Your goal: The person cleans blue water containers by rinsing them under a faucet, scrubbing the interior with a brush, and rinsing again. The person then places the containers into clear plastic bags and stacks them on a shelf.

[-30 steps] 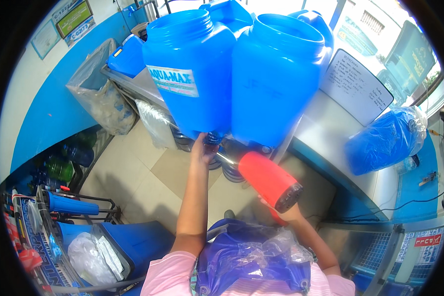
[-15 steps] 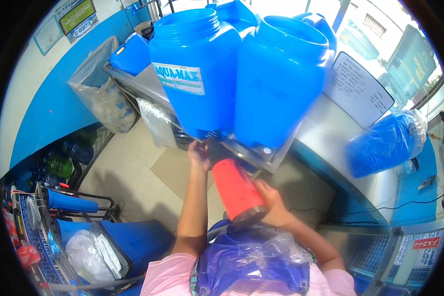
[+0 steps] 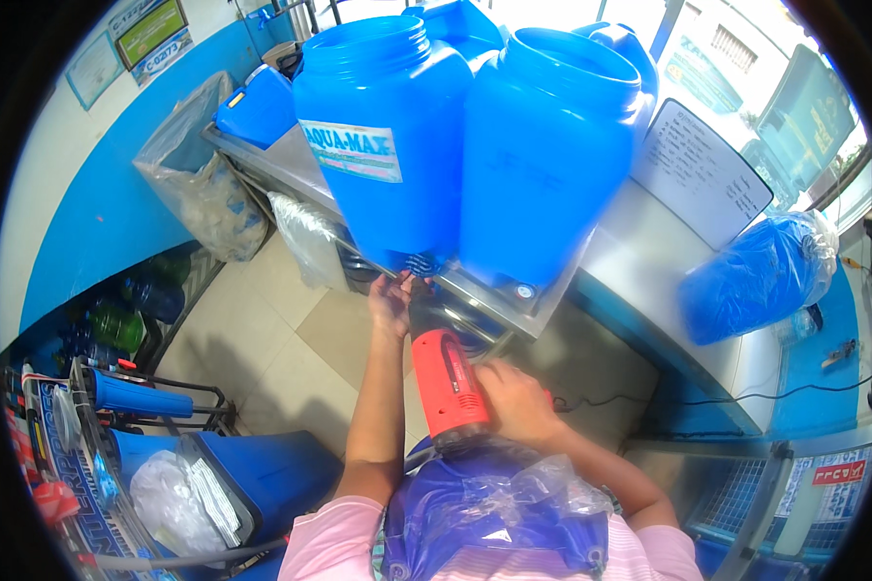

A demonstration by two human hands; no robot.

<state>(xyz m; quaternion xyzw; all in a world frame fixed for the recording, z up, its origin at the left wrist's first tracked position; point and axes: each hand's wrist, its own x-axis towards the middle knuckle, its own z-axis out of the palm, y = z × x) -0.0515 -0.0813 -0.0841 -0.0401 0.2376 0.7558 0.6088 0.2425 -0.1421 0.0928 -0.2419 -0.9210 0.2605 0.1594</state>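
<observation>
My right hand [image 3: 515,397] is wrapped round the handle of a red heat gun [image 3: 448,382], whose dark nozzle points away from me at the lower front of the left blue water container [image 3: 388,208]. Low on that container a dark blue ribbed cap or faucet [image 3: 419,264] sticks out. Beside the nozzle tip, my left hand [image 3: 390,304] is closed with its fingertips pinched at the ribbed part; what exactly they hold is too small to see. A second blue container [image 3: 552,184], also with its wide mouth uncovered, stands to the right.
Both containers stand on a metal counter [image 3: 543,315]. At the right, a blue container in clear plastic [image 3: 761,281] and a whiteboard [image 3: 702,174] rest on a white counter. A black cord [image 3: 601,399] trails right. Blue bins [image 3: 262,474] are at lower left; purple plastic-wrapped material [image 3: 494,513] lies against me.
The heat gun has turned in my right hand, its side now showing, and its body has shifted slightly left. My left hand stays nearly in place beside the ribbed part.
</observation>
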